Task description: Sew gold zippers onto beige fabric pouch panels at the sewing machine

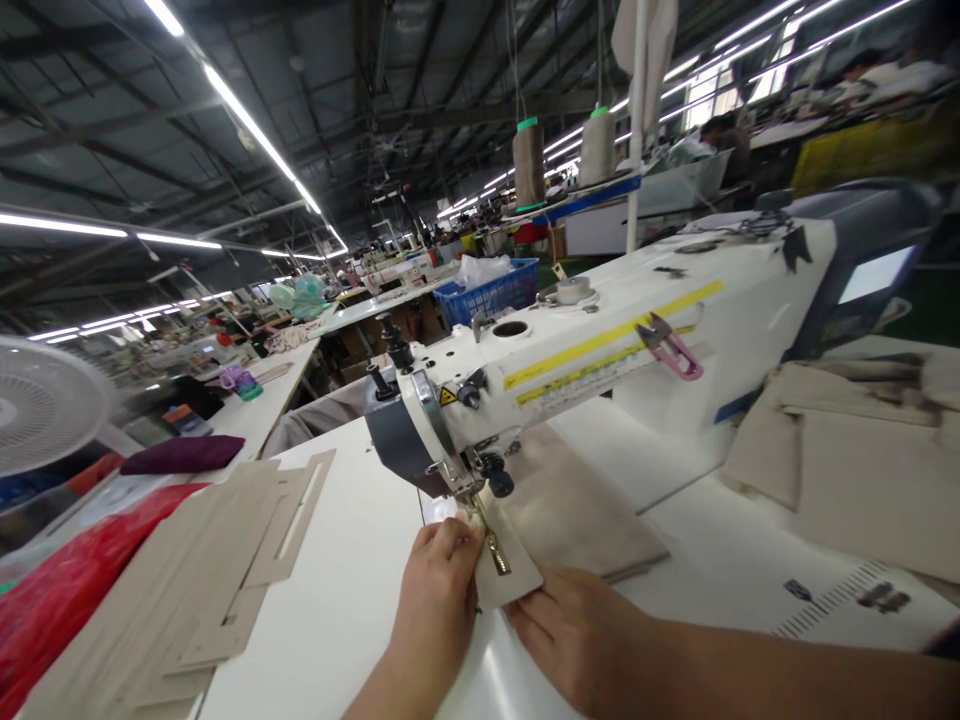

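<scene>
Head view: my left grip (441, 575) pinches the left edge of a small beige piece (521, 572) with a gold zipper (497, 553); my right grip (570, 630) holds its near right corner. It lies under the sewing machine (600, 345) head, on a glossy white bench (292, 620). Flat panels (217, 570) lie left, folded cloth (862, 470) right; beyond, a blue crate (487, 302) and strip lights (251, 125) below dark rafters (427, 60).

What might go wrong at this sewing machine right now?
The left hand is close to the presser foot, so a finger might get pinched. The gold-coloured zipper lies near it too and might catch. The pink-handled snips against the sewing machine's side might fall if bumped.
</scene>
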Demonstrator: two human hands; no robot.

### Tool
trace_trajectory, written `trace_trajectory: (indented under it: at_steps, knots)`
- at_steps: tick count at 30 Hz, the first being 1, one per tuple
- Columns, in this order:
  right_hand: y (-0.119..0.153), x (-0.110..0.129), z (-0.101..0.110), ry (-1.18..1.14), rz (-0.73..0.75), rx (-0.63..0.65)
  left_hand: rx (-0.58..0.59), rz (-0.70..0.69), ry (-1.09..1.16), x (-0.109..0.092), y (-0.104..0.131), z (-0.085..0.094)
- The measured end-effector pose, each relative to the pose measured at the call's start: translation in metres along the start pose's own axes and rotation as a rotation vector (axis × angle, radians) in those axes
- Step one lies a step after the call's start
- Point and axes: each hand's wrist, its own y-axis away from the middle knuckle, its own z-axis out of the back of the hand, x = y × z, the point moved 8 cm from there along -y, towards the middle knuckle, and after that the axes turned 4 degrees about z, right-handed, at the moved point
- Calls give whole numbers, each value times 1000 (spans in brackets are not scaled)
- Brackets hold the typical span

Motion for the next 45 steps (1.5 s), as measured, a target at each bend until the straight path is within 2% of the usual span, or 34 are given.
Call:
trace_trajectory:
  at_steps: [4, 9, 12, 14, 17, 20, 24, 31, 35, 38, 40, 43, 45]
  knots:
    - [-6, -11, 3, 6, -25, -14, -38, 36, 45, 8, -2, -2]
    - [-5, -23, -1, -81, -87, -3, -21, 79, 38, 13, -2, -7]
    - [-2, -30, -2, -209, -170, -15, 31, 124, 50, 12, -1, -7]
    - [-3, -39, -4, -209, -271, -4, 99, 161, 65, 9, 1, -8]
    - [-7, -60, -10, -134, -464, 91, 174, 224, 80, 7, 5, -7]
    - [-15, -75, -22, -177, -541, 244, 186, 276, 77, 7, 9, -4]
    - [-21, -84, -26, -189, -505, 275, 181, 291, 44, 5, 10, -4]
    - [-21, -84, -41, -252, -333, 271, 115, 320, 82, 8, 10, -3]
    - [-22, -91, -44, -311, -313, 218, 47, 460, 100, 14, 20, 9]
    - [-22, -94, -42, -352, -355, 149, 90, 565, 135, 12, 32, 10]
    - [-22, -94, -40, -383, -386, 114, 88, 525, 207, 3, 35, 11]
    - [-23, -93, -37, -427, -409, 87, 47, 311, 296, -16, 31, 15]
    - [-23, -94, -35, -444, -426, 81, 65, 193, 287, -25, 28, 13]
